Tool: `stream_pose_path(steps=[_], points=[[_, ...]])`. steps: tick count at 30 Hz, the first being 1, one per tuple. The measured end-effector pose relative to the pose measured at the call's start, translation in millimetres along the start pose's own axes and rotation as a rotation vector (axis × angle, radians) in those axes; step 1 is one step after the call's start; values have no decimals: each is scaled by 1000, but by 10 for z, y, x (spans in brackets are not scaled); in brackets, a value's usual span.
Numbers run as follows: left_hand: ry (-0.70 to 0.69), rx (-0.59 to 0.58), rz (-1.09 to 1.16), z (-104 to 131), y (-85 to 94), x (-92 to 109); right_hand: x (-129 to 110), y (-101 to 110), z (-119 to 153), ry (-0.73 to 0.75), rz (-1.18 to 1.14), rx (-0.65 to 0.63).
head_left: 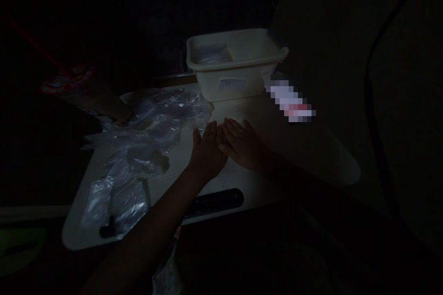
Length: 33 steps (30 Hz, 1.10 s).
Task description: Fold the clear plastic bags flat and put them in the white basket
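In the dim head view, my left hand [208, 153] lies palm down on the white tabletop [256, 193], fingers stretched out and thumb apart. Beside it my right hand [245, 146] is also flat, its fingers extended and pointing up and left. The two hands meet at the fingers near the middle of the table. It is too dark to make out whether anything thin lies beneath them. Crumpled clear plastic bags [159, 124] spread just left of my left hand. Flat, folded plastic bags [129, 205] lie at the table's near left corner, partly behind my left forearm.
A white plastic bin [231, 80] with some clear plastic inside stands at the back. Right of it is a pixelated pale and red item [289, 99]. A cup [100, 103] with a red straw leans at the left. A dark slot [221, 199] runs along the near edge.
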State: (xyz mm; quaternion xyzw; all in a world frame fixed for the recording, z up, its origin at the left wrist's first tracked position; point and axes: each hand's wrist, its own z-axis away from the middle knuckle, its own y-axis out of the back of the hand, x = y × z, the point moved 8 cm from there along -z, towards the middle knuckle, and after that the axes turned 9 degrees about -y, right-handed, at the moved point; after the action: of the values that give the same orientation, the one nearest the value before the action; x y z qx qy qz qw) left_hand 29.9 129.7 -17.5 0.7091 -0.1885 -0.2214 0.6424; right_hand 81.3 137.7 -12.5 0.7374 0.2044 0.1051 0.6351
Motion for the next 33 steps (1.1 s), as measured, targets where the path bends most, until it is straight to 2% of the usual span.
stream_pose_path(steps=[26, 33], points=[[7, -16, 21, -4, 15, 8, -2, 0, 1, -9, 10, -4], [1, 11, 11, 0, 11, 4, 0, -4, -1, -3, 8, -10]])
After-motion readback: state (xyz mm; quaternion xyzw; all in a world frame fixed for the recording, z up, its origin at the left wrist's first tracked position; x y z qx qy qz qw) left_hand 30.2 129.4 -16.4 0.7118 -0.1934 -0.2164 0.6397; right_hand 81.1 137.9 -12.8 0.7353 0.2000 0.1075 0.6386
